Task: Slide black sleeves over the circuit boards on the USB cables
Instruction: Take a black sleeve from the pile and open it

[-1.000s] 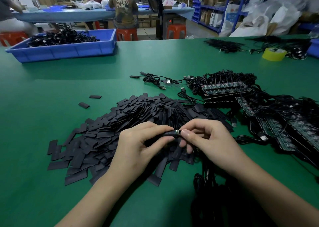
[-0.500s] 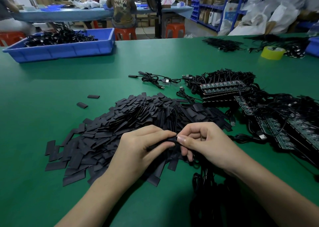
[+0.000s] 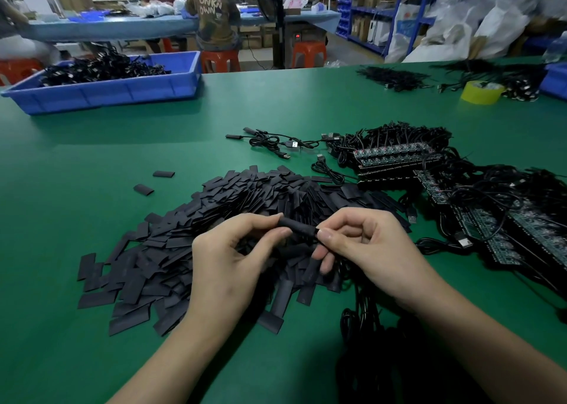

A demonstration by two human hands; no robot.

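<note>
Sleeve lay left-right between my hands; left hand pinched left end, right hand pinched right end.

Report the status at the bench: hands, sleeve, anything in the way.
Left hand and right hand both pinching one black sleeve above the sleeve pile. No board visible at the sleeve's ends. Nothing blocking; bare boards wait to the right.

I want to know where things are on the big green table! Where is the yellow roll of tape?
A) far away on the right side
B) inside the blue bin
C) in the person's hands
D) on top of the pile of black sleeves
A: the yellow roll of tape sits on the green table at the far right, away from both hands.
</note>
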